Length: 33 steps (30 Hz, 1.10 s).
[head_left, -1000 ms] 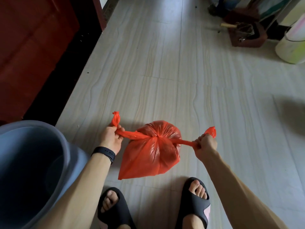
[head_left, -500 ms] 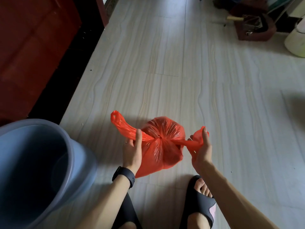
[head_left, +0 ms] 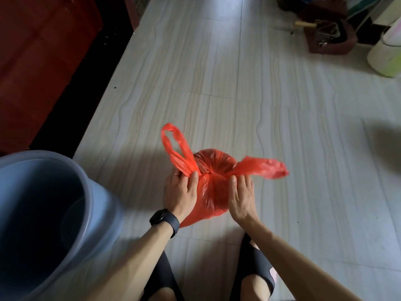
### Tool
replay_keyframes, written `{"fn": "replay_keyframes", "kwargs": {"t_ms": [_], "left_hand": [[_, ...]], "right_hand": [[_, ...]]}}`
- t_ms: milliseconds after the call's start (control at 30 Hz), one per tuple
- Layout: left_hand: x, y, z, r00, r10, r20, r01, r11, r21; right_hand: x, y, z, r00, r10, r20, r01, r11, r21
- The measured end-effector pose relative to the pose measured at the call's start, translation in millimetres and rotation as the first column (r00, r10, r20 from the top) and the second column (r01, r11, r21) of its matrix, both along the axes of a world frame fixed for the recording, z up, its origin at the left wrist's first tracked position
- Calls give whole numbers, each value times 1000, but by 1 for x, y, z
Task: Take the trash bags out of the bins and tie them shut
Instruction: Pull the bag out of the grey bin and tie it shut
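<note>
Hands pinching the two handles of a red trash bag above the floor.

Left hand (head_left: 181,192) grips the looped left handle (head_left: 175,148) at its base; right hand (head_left: 242,196) grips the right handle (head_left: 260,167), which flares out sideways. The red trash bag (head_left: 213,177) hangs between them, its neck gathered, over the pale tiled floor (head_left: 217,72). A blue bin (head_left: 91,192) stands just left, beside the left forearm.

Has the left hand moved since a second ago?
Yes. The left hand moved inward against the red trash bag, away from the blue bin.
</note>
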<state>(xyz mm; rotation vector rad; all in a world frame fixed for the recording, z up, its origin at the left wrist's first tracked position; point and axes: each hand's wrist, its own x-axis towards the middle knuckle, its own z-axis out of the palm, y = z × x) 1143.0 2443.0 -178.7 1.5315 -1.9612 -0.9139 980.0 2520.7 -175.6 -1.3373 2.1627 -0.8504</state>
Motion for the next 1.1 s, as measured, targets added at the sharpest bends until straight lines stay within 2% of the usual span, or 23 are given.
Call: {"fn": "replay_keyframes", "kwargs": {"t_ms": [67, 167, 233, 300, 367, 467, 533, 600, 633, 667, 833, 900, 1033, 1100], "left_hand": [[-4, -4, 3, 998, -55, -5, 55, 995, -82], [-11, -8, 9, 996, -80, -44, 74, 991, -115], [-15, -8, 12, 1000, -17, -10, 16, 993, -114], [-19, -9, 18, 999, 26, 22, -23, 992, -121], [-19, -10, 16, 996, -38, 80, 53, 979, -195], [-16, -14, 7, 944, -192, 269, 268, 921, -284], [-16, -19, 1, 895, -211, 394, 363, 857, -365], [-19, -23, 2, 847, -187, 497, 432, 787, -441], [-21, -24, 6, 825, -175, 538, 463, 757, -462], [-24, -23, 10, 804, -169, 570, 493, 726, -480], [-32, -8, 24, 763, -268, 588, 593, 652, -472], [-28, -4, 21, 800, -343, 493, 579, 658, -482], [-18, 1, 11, 841, -344, 416, 538, 600, -591], [-19, 1, 10, 856, -365, 367, 517, 626, -584]], "right_hand": [[2, -15, 10, 996, -71, 56, 75, 995, -73], [13, -29, 21, 992, -100, 82, 108, 989, -104], [17, -35, 25, 966, -138, 217, 156, 985, -68], [14, -41, 25, 948, -142, 286, 143, 990, 17], [11, -44, 25, 956, -108, 273, 79, 990, 115], [10, -47, 26, 954, -91, 285, 38, 982, 186], [10, -48, 26, 882, -83, 464, -10, 981, 195], [7, -47, 26, 712, -65, 699, -52, 988, 145], [5, -48, 26, 634, -57, 771, -68, 989, 129], [4, -50, 29, 599, -90, 796, -72, 984, 165], [-3, -56, 32, 574, -474, 668, 215, 874, 436], [-8, -53, 27, 549, -534, 643, 242, 838, 489], [-11, -51, 26, 395, -574, 717, 244, 818, 520], [-12, -51, 26, 324, -582, 746, 239, 813, 530]]}}
